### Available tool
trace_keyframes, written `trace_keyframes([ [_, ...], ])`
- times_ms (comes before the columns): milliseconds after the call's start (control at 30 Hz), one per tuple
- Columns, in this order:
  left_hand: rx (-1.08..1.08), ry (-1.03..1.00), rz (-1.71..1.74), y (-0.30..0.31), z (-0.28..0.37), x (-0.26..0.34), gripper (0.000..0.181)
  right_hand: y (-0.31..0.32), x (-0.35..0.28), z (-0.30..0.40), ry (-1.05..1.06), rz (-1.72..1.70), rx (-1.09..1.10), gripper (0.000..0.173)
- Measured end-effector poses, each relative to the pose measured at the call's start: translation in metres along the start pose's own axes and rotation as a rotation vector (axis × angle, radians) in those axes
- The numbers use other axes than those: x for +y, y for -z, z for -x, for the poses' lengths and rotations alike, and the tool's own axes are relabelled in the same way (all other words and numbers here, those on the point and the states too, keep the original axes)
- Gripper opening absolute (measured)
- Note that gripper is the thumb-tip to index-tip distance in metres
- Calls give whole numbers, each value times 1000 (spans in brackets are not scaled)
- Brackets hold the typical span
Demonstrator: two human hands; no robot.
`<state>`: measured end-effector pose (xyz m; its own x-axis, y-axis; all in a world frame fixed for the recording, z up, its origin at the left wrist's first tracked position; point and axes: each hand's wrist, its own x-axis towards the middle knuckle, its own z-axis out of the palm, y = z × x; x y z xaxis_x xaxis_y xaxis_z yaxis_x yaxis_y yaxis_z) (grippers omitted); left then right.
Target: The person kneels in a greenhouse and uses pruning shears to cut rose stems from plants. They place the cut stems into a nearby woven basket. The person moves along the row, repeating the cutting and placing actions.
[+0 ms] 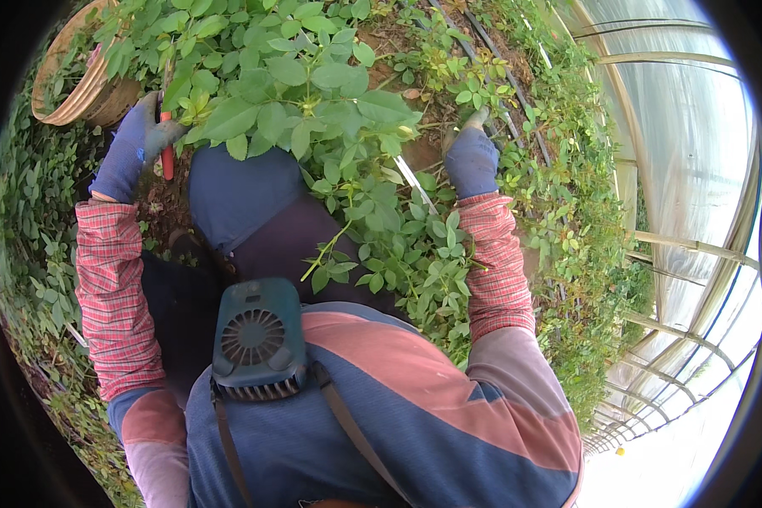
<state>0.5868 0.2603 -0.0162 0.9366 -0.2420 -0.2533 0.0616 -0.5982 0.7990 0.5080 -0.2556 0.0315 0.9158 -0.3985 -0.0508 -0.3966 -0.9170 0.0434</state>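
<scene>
My left hand [141, 141], in a blue work glove, is closed around a red-handled hand tool [167, 146], probably pruning shears; its metal part points up into the leaves. On the right, my right hand [470, 155], gloved in the same blue, reaches low among small leafy shoots, thumb and fingertips partly hidden at the foliage. Whether it grips a stem I cannot tell. Between my hands, a leafy rose bush [308, 105] spreads over my bent knee. A cut-looking green stem [327, 251] lies across the leaves near my thigh.
A woven basket [70, 70] holding some greenery stands at the upper left. Dark irrigation tubes [514, 82] run through the plants at the upper right. Greenhouse film on curved poles [686, 244] rises at the right. A portable fan [254, 340] hangs at my chest.
</scene>
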Motion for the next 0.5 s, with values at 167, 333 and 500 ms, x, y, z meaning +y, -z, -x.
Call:
trace_keyframes([
  [167,11,50,-20,1,-5,-10,63,-4,-6,4,-34,-3,-7,90],
  [333,35,-73,90,-2,0,-12,57,-2,-9,3,-85,-19,-60,90],
  [500,23,-40,63,-2,-2,-17,56,-3,-7,5,-90,-59,-88,91],
])
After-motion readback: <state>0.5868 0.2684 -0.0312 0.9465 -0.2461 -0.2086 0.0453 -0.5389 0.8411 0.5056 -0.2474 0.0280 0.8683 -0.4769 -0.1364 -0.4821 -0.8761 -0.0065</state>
